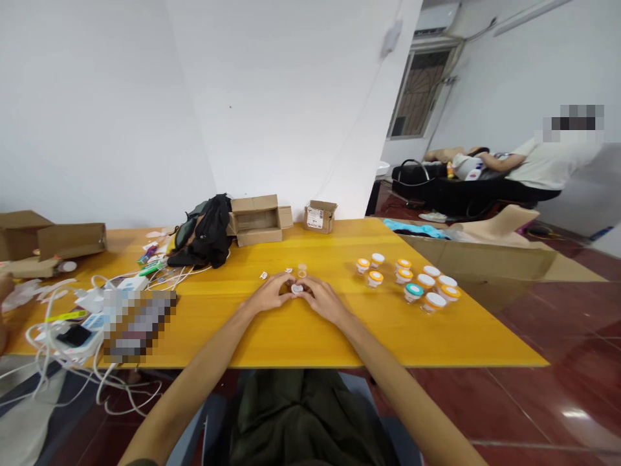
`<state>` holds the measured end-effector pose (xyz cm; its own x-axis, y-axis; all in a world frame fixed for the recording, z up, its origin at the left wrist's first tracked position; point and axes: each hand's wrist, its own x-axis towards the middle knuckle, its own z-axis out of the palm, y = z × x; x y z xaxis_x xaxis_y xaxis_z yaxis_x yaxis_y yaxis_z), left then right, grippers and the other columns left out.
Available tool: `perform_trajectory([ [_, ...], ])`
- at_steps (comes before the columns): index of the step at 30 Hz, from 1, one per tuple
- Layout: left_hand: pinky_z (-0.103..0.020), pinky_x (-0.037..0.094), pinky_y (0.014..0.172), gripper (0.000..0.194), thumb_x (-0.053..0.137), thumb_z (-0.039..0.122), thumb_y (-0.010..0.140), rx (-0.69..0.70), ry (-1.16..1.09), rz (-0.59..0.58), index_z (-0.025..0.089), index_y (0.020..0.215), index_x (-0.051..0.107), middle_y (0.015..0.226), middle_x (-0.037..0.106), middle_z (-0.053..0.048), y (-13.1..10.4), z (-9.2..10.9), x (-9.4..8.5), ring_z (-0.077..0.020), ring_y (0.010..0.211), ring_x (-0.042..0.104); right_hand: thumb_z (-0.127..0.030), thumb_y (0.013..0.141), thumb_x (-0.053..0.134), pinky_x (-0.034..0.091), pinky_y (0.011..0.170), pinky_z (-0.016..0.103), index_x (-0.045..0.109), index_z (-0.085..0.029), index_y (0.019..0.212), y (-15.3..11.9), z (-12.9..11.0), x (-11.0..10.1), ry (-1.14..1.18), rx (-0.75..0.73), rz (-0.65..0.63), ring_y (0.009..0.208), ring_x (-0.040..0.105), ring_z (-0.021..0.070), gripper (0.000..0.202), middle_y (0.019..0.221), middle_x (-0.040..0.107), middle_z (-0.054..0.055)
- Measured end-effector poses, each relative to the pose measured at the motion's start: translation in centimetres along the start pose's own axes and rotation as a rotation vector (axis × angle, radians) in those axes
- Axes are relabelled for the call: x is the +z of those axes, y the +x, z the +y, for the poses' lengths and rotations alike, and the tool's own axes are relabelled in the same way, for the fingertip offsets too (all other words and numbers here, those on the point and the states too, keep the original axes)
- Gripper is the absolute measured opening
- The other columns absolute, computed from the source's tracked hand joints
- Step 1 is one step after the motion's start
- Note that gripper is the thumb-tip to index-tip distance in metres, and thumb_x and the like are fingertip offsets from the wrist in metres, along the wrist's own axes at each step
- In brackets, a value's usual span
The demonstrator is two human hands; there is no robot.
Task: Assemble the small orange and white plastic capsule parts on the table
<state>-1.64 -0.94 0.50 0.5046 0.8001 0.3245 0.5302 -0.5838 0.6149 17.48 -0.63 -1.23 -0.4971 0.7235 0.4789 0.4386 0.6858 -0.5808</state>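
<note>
My left hand (pixel 273 291) and my right hand (pixel 321 298) meet near the middle of the table. Both are closed, with fingertips pinching a small round white lid (pixel 297 288) between them. Whether a container sits under the lid is hidden by the fingers. Just beyond the hands stands a small clear jar (pixel 302 270). A small white cut-out piece (pixel 263 276) lies past my left hand, and a second white piece (pixel 288 270) lies beside the jar. To the right of my right hand are several small clear jars with orange, white and teal lids (pixel 414 290).
A cardboard box (pixel 257 221), a smaller box (pixel 320 217) and a black bag (pixel 211 233) stand along the wall. Cables and a power strip (pixel 80 336) clutter the left side. Another person's hand (pixel 4 288) shows at the left edge. Someone (pixel 543 158) sits at the far right.
</note>
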Motion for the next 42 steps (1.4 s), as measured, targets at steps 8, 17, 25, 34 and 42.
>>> perform_trajectory([
  [8, -0.033, 0.047, 0.086, 0.015, 0.062, 0.027, 0.085, 0.010, 0.087, -0.001, 0.022, 0.099, 0.061, 0.096, 0.065, -0.005, -0.2, 0.1, 0.2, -0.0209, 0.092, 0.060, -0.018, 0.086, 0.058, 0.049, 0.083, 0.033, 0.068, -0.024, 0.094, 0.0, 0.3, 0.3, 0.015, 0.003, 0.022, 0.091, 0.064, 0.0197, 0.014, 0.096, 0.069, 0.004],
  [17, -0.033, 0.047, 0.088, 0.023, 0.061, 0.022, 0.084, 0.001, 0.075, 0.000, 0.022, 0.106, 0.059, 0.100, 0.066, -0.005, -0.1, 0.3, 0.4, -0.0213, 0.095, 0.061, -0.018, 0.082, 0.061, 0.052, 0.076, 0.031, 0.069, -0.023, 0.093, 0.3, 0.4, 0.5, 0.119, 0.103, 0.014, 0.084, 0.066, 0.0195, 0.015, 0.093, 0.070, 0.003],
  [25, -0.033, 0.047, 0.086, 0.021, 0.058, 0.026, 0.086, 0.038, 0.141, 0.009, 0.023, 0.108, 0.059, 0.099, 0.066, -0.005, -0.4, 0.5, 0.5, -0.0214, 0.094, 0.060, -0.015, 0.078, 0.061, 0.053, 0.076, 0.031, 0.069, -0.021, 0.086, 0.5, 0.4, 0.7, 0.211, 0.176, 0.023, 0.083, 0.067, 0.0194, 0.012, 0.089, 0.072, 0.004],
  [34, -0.033, 0.048, 0.085, 0.021, 0.056, 0.023, 0.087, 0.115, 0.203, 0.023, 0.022, 0.108, 0.057, 0.097, 0.065, -0.005, -0.3, 0.0, 0.9, -0.0212, 0.093, 0.061, -0.014, 0.076, 0.061, 0.049, 0.078, 0.028, 0.071, -0.020, 0.089, 1.4, -1.7, -0.1, -0.028, 0.401, -0.070, 0.086, 0.069, 0.0197, 0.017, 0.090, 0.075, 0.004],
  [42, -0.033, 0.047, 0.081, 0.015, 0.055, 0.015, 0.081, 0.133, 0.279, 0.021, 0.020, 0.094, 0.057, 0.089, 0.063, -0.005, -0.1, 0.5, 1.1, -0.0214, 0.087, 0.059, -0.028, 0.083, 0.055, 0.041, 0.066, 0.025, 0.072, -0.016, 0.085, 2.8, -4.1, -1.0, -0.411, 0.530, -0.218, 0.089, 0.068, 0.0240, 0.021, 0.091, 0.075, 0.012],
])
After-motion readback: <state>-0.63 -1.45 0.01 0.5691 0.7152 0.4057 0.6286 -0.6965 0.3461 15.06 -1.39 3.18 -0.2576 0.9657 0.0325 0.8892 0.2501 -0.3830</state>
